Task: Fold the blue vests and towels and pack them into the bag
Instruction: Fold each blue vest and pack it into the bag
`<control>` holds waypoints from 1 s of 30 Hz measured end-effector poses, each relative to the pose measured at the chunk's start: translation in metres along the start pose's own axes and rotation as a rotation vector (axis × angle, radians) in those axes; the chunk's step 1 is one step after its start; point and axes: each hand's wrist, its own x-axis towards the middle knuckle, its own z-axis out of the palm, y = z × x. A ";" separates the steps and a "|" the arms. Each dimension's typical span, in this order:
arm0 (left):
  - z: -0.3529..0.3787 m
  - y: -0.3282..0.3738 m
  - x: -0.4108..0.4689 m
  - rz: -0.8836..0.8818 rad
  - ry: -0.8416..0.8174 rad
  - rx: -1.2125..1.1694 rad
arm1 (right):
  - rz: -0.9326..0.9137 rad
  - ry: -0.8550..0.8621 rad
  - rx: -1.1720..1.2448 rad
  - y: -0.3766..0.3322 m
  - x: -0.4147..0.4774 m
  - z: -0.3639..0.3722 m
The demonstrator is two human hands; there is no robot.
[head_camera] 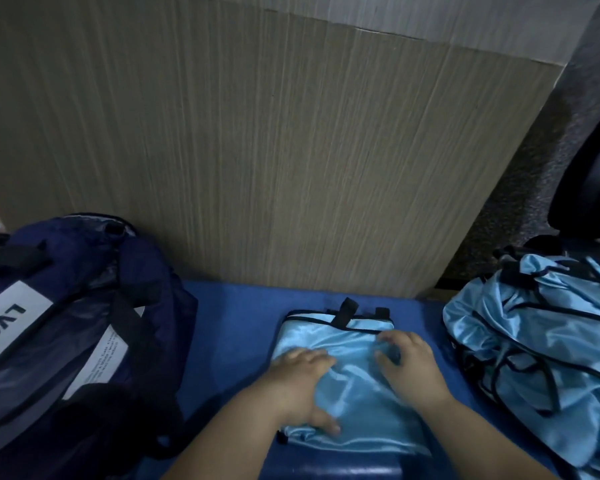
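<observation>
At six o'clock, blue counter (236, 323): folded light-blue satin vest (354, 393), likely limp, slippery. Left hand (300, 386), right hand (409, 368) press flat, fingers (317, 358) spread; best scooped under edges.

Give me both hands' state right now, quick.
Left hand: open, pressing flat on the folded light blue vest.
Right hand: open, fingers slightly bent, fingertips resting on the same vest.
</observation>
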 end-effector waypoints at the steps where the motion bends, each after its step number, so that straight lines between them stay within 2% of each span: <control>1: 0.001 0.000 -0.001 0.000 -0.036 0.011 | 0.025 0.018 0.004 0.002 0.008 -0.001; 5: 0.002 0.004 -0.005 0.071 0.014 0.031 | 0.084 -0.025 0.024 0.009 0.036 -0.005; 10: 0.008 0.024 -0.002 0.272 0.067 0.093 | 0.045 -0.056 -0.001 0.008 0.062 -0.008; 16: 0.023 0.021 0.005 0.223 -0.161 0.182 | 0.085 -0.147 0.102 0.003 0.083 -0.014; 20: 0.022 0.020 0.006 0.290 -0.227 0.218 | 0.085 -0.108 0.123 -0.002 0.099 -0.018; 27: 0.025 0.016 0.005 0.373 -0.255 0.164 | 0.183 -0.132 0.062 0.003 0.104 -0.011; 30: 0.023 0.013 0.003 0.336 -0.170 -0.093 | 0.144 -0.051 0.058 0.010 0.104 -0.010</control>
